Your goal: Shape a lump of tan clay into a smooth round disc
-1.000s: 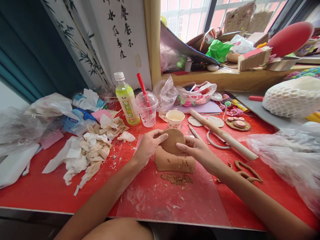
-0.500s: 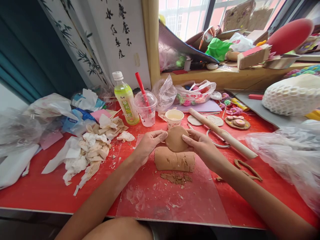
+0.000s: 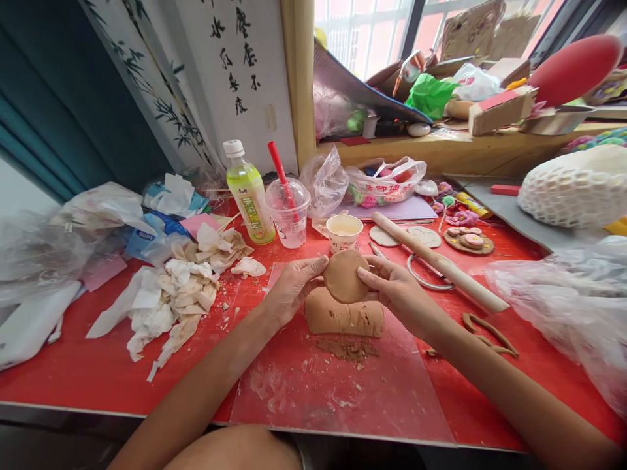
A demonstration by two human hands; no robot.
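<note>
A flat round clay disc [image 3: 345, 277] is held up between both hands, above the mat. My left hand [image 3: 296, 287] pinches its left edge with thumb and fingers. On the right edge, my right hand [image 3: 392, 282] grips it, the thumb lying on the near face. Below and behind the disc, a thick block of brown clay [image 3: 343, 318] with a cracked surface lies on the clear plastic mat [image 3: 337, 405]. Clay crumbs [image 3: 349, 350] are scattered in front of the block. Just beyond the disc stands a paper cup [image 3: 344, 232] with cloudy liquid.
A wooden rolling pin [image 3: 441, 262] lies slanted at right, near a metal ring [image 3: 426, 279] and clay strips [image 3: 490, 336]. Crumpled tissues [image 3: 181, 294] lie at left. A drink bottle [image 3: 250, 196] and a plastic cup with a red straw [image 3: 289, 219] stand behind. Plastic bags [image 3: 563, 294] cover the right side.
The disc has shifted very slightly downward and stays in both hands. The whole view has moved a little; the things on the table lie as before.
</note>
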